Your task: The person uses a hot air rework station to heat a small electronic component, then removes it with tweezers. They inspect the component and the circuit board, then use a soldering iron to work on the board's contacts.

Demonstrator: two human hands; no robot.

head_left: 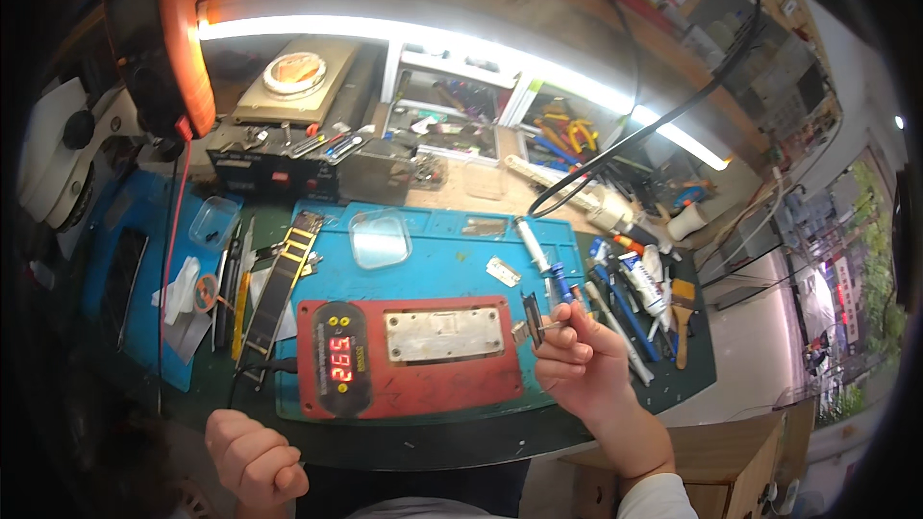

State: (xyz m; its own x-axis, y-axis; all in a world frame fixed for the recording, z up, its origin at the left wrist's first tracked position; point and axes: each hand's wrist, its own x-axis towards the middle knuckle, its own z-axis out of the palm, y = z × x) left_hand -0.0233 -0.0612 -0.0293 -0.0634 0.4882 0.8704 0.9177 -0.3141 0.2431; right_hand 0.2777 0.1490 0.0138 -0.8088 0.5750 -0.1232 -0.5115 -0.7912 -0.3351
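Now slim black part (532, 314) pinched by right hand (588, 363); left hand (252, 461) curled, contents hidden.

Two hands (252, 458) (588, 362) — two clear tubs (380, 242) (211, 214)

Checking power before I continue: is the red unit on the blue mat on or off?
On: the red unit has its red digits lit. Whether its metal plate is hot, I cannot tell.

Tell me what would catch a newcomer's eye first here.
Probably the red device, its digits glowing, lying on the blue mat in front of the person. Just right of it, the right hand pinches a small dark part. An orange meter looms at the upper left.
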